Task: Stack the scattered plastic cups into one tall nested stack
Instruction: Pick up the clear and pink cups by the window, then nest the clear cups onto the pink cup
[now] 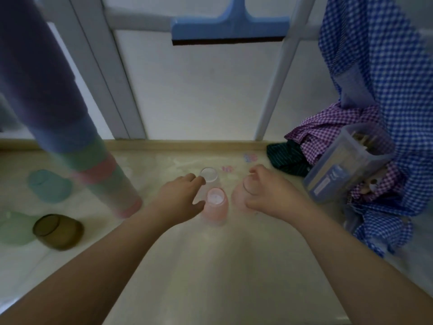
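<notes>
A tall nested stack of cups (77, 141), purple, blue, green and pink, rises from the floor at the left. In the middle stand a clear cup (209, 175) and a pink cup (216, 202). My left hand (181, 195) hovers open beside them, fingertips at the clear cup's rim and thumb by the pink one. My right hand (264, 194) is wrapped around another pink cup (241, 195). A teal cup (50, 186), a brown cup (58, 231) and a pale green cup (14, 227) lie on their sides at the left.
A clear plastic container (346, 165) leans on a pile of checked clothes (384, 109) at the right. White rack legs (281, 73) and a blue squeegee (229, 26) stand against the wall behind. Small stickers (227, 169) dot the floor.
</notes>
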Demonstrator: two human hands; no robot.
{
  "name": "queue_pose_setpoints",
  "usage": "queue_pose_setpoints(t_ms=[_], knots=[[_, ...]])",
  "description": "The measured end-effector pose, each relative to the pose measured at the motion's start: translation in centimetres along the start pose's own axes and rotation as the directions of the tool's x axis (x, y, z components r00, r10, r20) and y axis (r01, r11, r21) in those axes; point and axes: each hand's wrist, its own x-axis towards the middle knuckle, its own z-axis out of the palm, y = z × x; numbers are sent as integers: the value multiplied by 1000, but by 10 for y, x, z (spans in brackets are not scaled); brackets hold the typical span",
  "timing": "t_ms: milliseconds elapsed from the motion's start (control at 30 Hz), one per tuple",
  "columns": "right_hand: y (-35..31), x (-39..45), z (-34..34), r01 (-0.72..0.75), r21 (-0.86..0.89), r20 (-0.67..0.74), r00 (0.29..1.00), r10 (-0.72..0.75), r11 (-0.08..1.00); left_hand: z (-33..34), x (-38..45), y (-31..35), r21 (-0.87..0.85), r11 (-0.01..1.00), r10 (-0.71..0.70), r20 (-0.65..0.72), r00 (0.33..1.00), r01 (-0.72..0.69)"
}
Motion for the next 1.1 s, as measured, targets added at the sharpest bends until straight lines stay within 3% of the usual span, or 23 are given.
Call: queue_pose_setpoints(t_ms=[267,467,767,967,1100], knots=[[-56,12,-1,166,-26,-43,985,-167,986,-23,-21,-17,27,998,-56,-64,996,58],[-55,26,34,172,-61,98,981,-166,983,-22,-36,-34,11,994,-110,-61,992,111],[-34,30,34,172,6,122,978,-172,985,-24,-28,-32,-38,994,-105,-96,990,102],[23,30,13,-11,-48,14,1000,12,999,-36,3,-5,-68,998,-28,-162,986,17],[63,43,7,-143,-78,14,989,145,987,-34,23,13,-95,995,-1,-191,982,-17]])
